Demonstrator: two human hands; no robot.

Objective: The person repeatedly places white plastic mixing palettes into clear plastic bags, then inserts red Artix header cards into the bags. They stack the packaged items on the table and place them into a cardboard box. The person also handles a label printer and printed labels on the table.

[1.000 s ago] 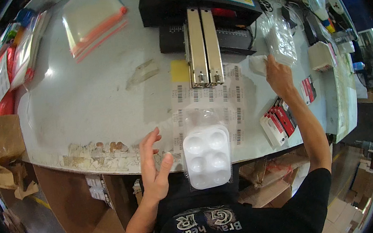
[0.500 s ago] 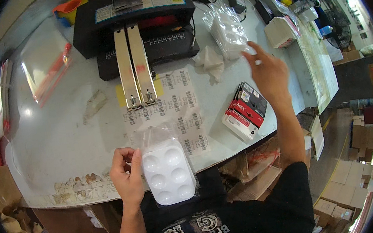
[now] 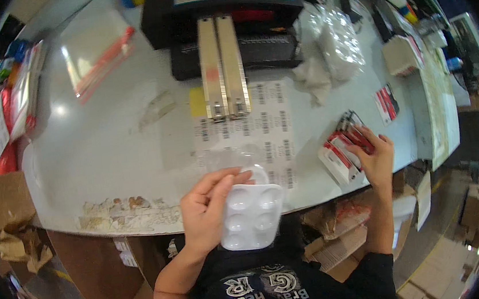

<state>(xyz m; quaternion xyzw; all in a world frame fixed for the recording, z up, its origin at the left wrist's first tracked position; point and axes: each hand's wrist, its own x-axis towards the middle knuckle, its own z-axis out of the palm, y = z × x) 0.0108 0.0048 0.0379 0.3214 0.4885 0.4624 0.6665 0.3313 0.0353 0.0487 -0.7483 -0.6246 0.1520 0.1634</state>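
My left hand (image 3: 206,213) is closed on a white plastic paint palette (image 3: 252,217) with rounded wells, tilted at the table's front edge. A clear plastic bag (image 3: 229,157) shows beyond my fingers, at the palette's far end. To the right, my right hand (image 3: 377,156) has its fingers and thumb bent around the top of a stack of red, black and white cards (image 3: 338,157). How many cards it grips cannot be made out. A single similar card (image 3: 387,104) lies apart, farther back and to the right.
A black machine (image 3: 220,13) with two metal rails (image 3: 222,67) stands at the back over a barcode label sheet (image 3: 274,123). Bagged white palettes (image 3: 342,44) lie right of it, by a crumpled tissue (image 3: 315,80). Clear bags (image 3: 94,48) lie left. Cardboard boxes (image 3: 341,246) sit below the edge.
My right hand has come down from beside the bagged palettes onto the card stack. The loose card now shows. My left hand has tilted the palette and curled further over its far end. The view has shifted.
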